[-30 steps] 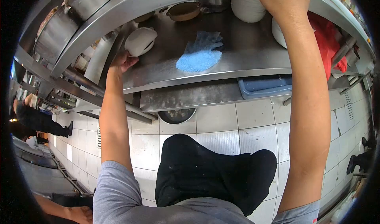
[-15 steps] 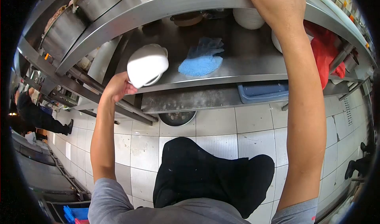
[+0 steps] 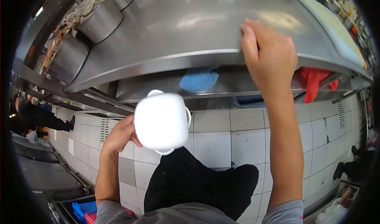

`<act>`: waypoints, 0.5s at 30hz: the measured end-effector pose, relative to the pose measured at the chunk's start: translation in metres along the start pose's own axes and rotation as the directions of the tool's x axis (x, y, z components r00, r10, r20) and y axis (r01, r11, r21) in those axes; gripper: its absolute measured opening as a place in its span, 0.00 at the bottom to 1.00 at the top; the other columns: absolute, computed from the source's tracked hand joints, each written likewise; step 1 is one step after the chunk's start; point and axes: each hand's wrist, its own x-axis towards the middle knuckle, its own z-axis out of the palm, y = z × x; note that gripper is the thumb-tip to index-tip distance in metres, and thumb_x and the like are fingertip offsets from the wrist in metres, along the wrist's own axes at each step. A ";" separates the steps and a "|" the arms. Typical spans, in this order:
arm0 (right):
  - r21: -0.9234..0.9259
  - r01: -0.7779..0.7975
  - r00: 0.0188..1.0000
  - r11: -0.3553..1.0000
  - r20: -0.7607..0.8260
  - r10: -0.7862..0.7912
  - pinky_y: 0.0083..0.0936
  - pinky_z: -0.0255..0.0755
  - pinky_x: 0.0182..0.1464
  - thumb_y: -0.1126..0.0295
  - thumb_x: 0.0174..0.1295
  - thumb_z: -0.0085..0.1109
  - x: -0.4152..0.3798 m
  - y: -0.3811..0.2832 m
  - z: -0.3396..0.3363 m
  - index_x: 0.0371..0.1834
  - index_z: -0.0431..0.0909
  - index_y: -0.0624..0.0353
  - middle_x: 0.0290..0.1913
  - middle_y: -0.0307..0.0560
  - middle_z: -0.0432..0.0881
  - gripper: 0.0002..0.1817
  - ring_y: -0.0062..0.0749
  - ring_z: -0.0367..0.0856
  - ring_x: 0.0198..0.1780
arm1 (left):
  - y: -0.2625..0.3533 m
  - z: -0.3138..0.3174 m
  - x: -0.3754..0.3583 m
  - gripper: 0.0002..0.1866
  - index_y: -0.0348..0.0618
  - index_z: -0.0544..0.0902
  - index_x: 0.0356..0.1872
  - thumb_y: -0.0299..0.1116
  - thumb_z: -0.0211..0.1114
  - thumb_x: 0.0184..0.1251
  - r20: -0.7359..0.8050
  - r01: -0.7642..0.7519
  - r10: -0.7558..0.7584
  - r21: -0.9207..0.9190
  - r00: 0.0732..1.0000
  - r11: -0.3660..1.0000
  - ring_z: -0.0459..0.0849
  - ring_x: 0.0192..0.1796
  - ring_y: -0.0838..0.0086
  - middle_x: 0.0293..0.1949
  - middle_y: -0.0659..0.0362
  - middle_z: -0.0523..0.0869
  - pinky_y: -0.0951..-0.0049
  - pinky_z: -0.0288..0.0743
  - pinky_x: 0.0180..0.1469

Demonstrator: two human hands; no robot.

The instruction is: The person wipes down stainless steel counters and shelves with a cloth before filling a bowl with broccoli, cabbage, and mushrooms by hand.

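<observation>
My left hand (image 3: 120,135) is closed on the side of a white bowl (image 3: 161,121) with rounded corners and small handles. The bowl is tipped with its underside toward me, out in front of the shelf and above my knees. A second white rim (image 3: 188,115) shows at its right, perhaps another bowl stacked with it. Over the front edge of the steel counter (image 3: 182,34) my right hand (image 3: 273,51) has its fingers curled in, with nothing visible in them.
A blue cloth-like item (image 3: 199,81) lies on the lower shelf (image 3: 146,85). Steel pots (image 3: 101,22) stand at the counter's left, a pale cutting board (image 3: 330,26) at its right. A red bag (image 3: 314,81) hangs below. Another person's leg (image 3: 51,119) shows at far left.
My left hand has brought the white bowl out from the shelf, toward me. My view has risen to show the countertop, and my right hand no longer wraps the counter edge.
</observation>
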 end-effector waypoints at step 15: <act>0.010 -0.215 0.902 0.977 0.384 0.195 0.38 0.68 0.50 0.67 0.60 0.56 0.055 -0.015 -0.030 0.38 0.85 0.55 0.49 0.39 0.85 0.09 0.40 0.80 0.56 | 0.145 -0.011 -0.099 0.22 0.33 0.71 0.63 0.27 0.48 0.68 0.161 0.025 -0.009 -0.098 0.987 0.995 0.87 0.31 0.69 0.37 0.51 0.85 0.74 0.84 0.31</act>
